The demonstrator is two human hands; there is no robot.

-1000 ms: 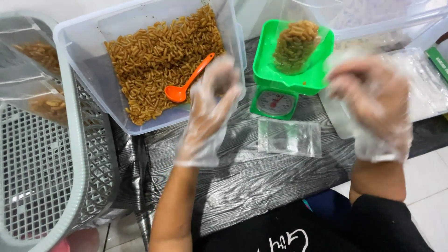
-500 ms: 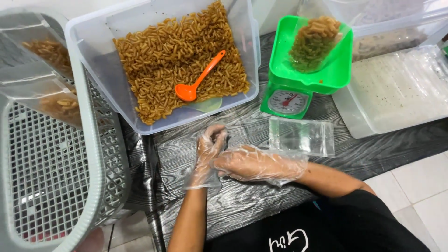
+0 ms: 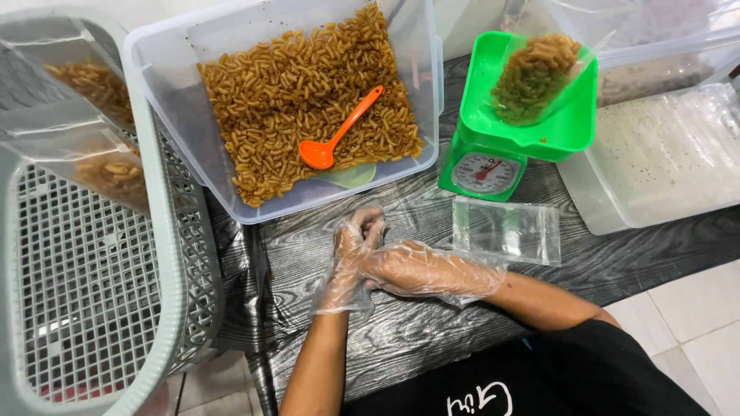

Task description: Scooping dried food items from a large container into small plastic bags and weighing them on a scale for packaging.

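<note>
Thin clear plastic gloves cover both hands, and I see them meeting over the dark wood-grain tabletop (image 3: pixel 432 323), just below the big clear plastic tub of brown macaroni-shaped pieces (image 3: pixel 308 92). My right hand (image 3: pixel 420 270) lies across and touches the left hand (image 3: pixel 351 258), its fingers gripping the loose glove film at the left palm; the left fingers curl upward, clasping nothing else. An orange plastic scoop (image 3: pixel 339 131) lies in the tub. Just right of the hands, an empty clear flat plastic pouch (image 3: pixel 506 229) lies near the green kitchen scale (image 3: pixel 524 115) carrying a filled bag. A grey lattice basket (image 3: pixel 92 285) stands at left.
</note>
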